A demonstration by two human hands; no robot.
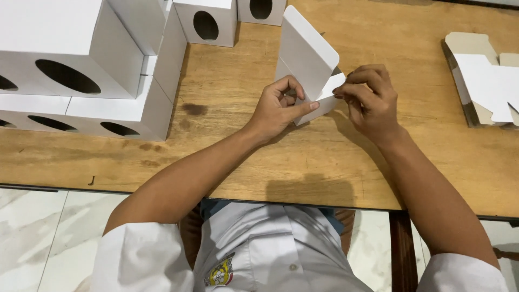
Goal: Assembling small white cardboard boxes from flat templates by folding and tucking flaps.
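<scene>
Pinched the white carton blank (305,57) both sides, left hand (281,108), right hand (370,100); tuck flap, seemingly half-folded, risked creasing crooked

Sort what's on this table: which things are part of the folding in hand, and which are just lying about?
In hand:
- white carton, half folded, held by left hand and right hand

Lying about:
- stacked white boxes with oval holes, far left
- pile of flat cartons, far right
- wooden table beneath all of it
</scene>
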